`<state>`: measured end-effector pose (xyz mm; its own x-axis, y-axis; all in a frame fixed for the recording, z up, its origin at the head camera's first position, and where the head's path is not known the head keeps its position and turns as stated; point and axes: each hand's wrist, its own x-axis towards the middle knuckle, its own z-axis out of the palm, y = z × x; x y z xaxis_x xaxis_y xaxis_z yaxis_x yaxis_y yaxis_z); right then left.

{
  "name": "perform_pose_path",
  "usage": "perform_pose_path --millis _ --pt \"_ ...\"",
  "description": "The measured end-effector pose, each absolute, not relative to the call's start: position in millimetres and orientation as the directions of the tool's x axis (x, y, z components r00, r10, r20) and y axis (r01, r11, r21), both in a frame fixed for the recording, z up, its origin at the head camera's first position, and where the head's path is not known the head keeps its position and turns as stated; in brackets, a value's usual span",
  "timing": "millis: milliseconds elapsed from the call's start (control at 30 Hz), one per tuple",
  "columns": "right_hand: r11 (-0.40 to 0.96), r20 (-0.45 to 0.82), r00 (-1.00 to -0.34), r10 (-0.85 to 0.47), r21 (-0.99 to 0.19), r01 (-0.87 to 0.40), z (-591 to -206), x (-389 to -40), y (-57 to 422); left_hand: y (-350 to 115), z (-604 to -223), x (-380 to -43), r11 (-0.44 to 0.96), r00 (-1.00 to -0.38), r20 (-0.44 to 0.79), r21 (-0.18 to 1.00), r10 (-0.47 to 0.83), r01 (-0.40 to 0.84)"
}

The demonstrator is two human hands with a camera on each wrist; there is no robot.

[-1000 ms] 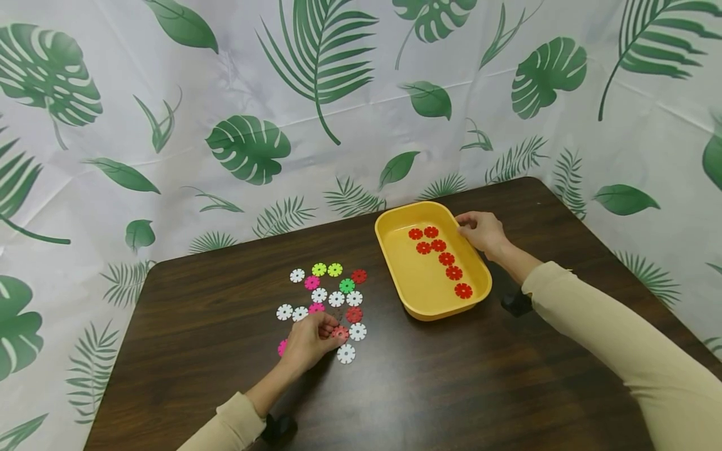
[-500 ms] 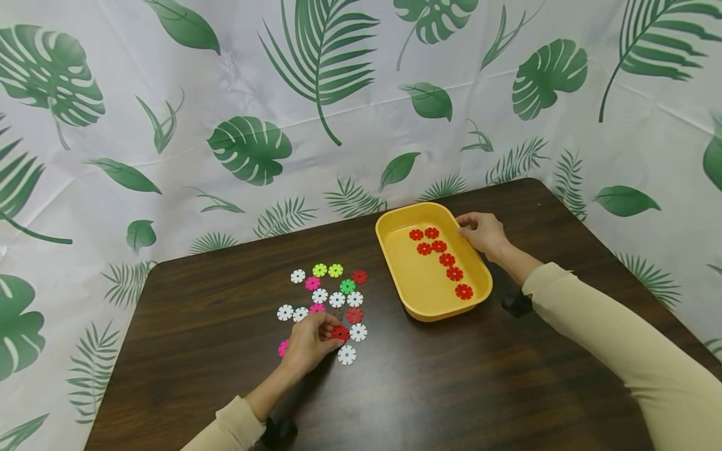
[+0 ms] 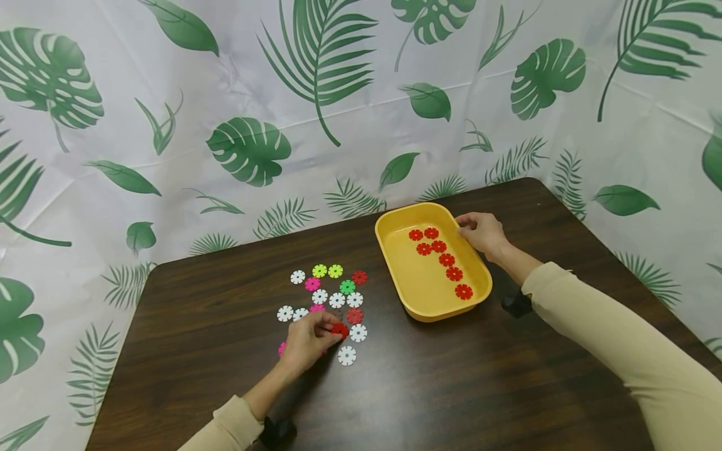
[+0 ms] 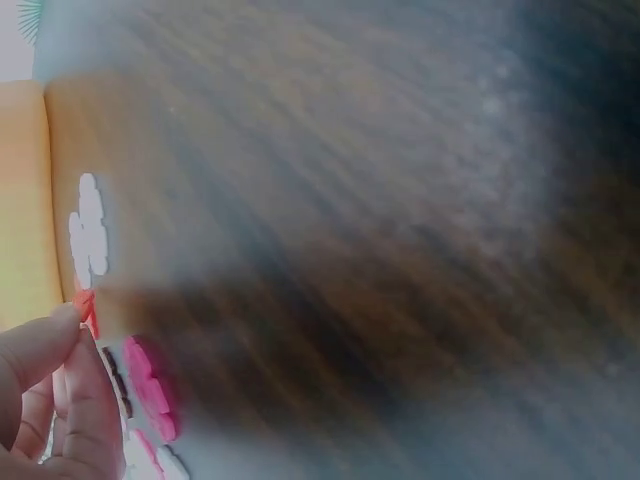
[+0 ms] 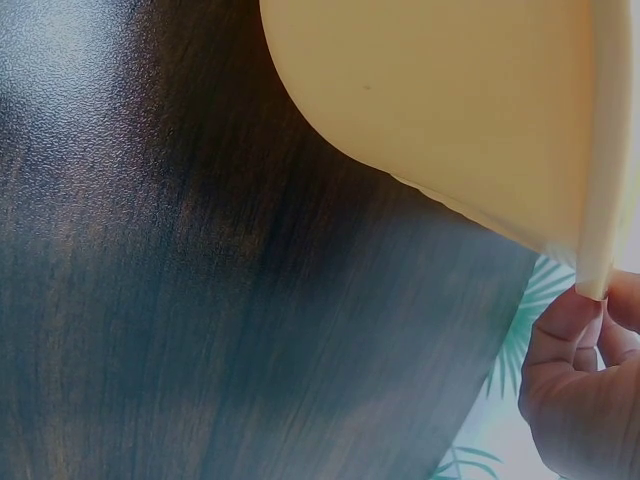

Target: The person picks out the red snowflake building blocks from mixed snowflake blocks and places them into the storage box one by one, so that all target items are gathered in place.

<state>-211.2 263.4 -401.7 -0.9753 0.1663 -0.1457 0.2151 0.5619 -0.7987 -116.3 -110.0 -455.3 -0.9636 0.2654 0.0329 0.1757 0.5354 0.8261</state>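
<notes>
My left hand (image 3: 307, 341) pinches a red notched plastic disc (image 3: 340, 330) between thumb and fingers, over the right side of a group of similar discs on the table. In the left wrist view the disc (image 4: 87, 308) shows edge-on at the fingertips. Near it lie another red disc (image 3: 355, 316) and a white disc (image 3: 358, 332); a brown disc is mostly hidden behind the fingers. My right hand (image 3: 484, 235) grips the right rim of a yellow tray (image 3: 403, 266), thumb and fingers on either side. Several red discs (image 3: 447, 260) lie flat inside the tray.
White, pink, yellow and green discs, such as a green disc (image 3: 347, 286) and a yellow disc (image 3: 319, 270), lie left of the tray on the dark wooden table (image 3: 429, 388). A leaf-patterned cloth (image 3: 338, 169) hangs behind the table's far edge.
The red disc in my left hand has tilted and risen slightly with the fingers. My right hand and the tray have stayed in place.
</notes>
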Motion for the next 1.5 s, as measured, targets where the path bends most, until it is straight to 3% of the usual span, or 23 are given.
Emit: perform_pose_path --millis 200,433,900,1100,1500 --pt "0.561 -0.145 -0.975 0.166 -0.799 0.214 -401 -210 264 -106 -452 -121 0.482 -0.975 0.028 0.866 0.222 0.135" --pt "0.563 -0.150 -0.973 0.172 -0.796 0.223 -401 -210 266 -93 -440 -132 0.381 -0.982 -0.089 0.924 0.169 -0.018" --pt "0.567 -0.157 -0.969 0.191 -0.789 0.239 -404 -210 268 -17 -400 -167 0.090 -0.937 -0.171 0.984 0.304 -0.150" --pt "0.569 -0.154 -0.971 0.180 -0.789 0.231 -405 -211 267 10 -392 -180 0.107 -0.911 -0.281 0.959 0.302 -0.261" --pt "0.566 -0.139 -0.976 0.170 -0.797 0.212 -401 -211 263 49 -386 -198 0.101 -0.900 -0.324 0.946 0.290 -0.308"
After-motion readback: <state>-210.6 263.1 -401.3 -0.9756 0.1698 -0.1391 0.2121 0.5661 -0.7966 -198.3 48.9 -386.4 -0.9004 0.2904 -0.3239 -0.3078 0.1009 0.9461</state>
